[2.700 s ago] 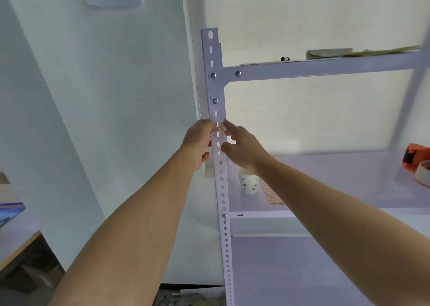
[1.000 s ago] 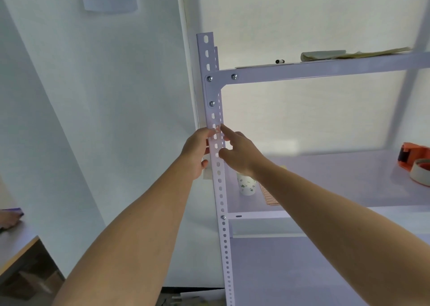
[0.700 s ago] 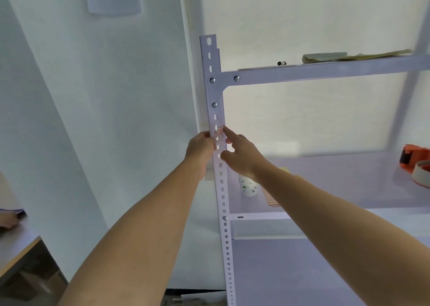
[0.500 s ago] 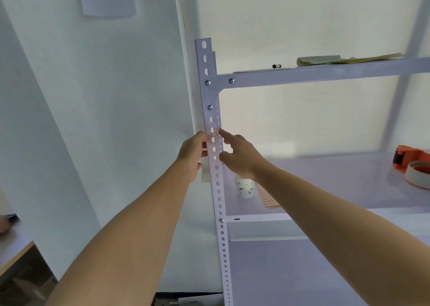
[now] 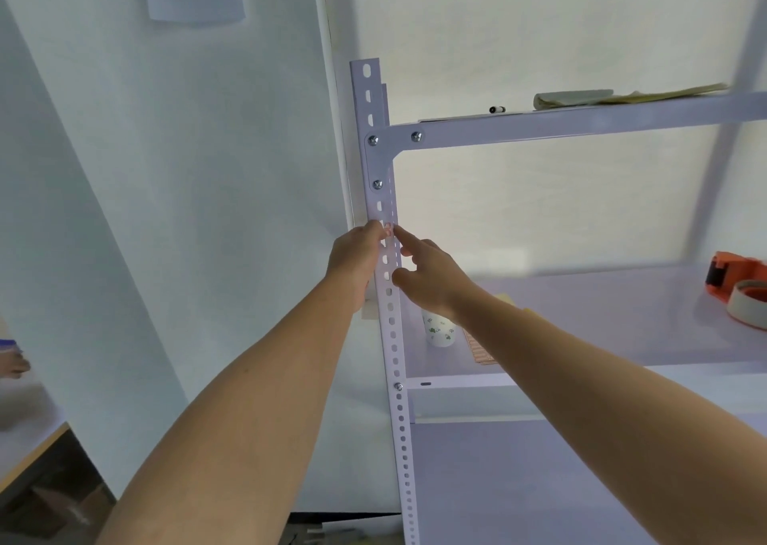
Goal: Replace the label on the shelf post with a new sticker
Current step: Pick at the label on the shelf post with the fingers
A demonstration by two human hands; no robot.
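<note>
The white perforated shelf post [image 5: 392,337] stands upright in the middle of the view. A small pink-red sticker [image 5: 388,229] lies on its front face, just below the upper shelf bracket. My left hand [image 5: 357,254] wraps the post's left edge at that height, its fingertips at the sticker's left side. From the right, my right hand [image 5: 427,273] reaches in with its straight index finger touching the sticker's right edge, while the thumb rests lower on the post. How firmly the sticker is stuck cannot be seen.
On the middle shelf [image 5: 602,320] stand a paper cup [image 5: 440,331], a sheet of stickers [image 5: 481,349], an orange tape dispenser [image 5: 734,275] and a tape roll [image 5: 747,308]. A marker [image 5: 497,109] and folded papers [image 5: 572,98] lie on the top shelf. A desk corner [image 5: 29,441] shows at lower left.
Both hands have stayed at the sticker on the post, with only small finger shifts. The view has swayed slightly.
</note>
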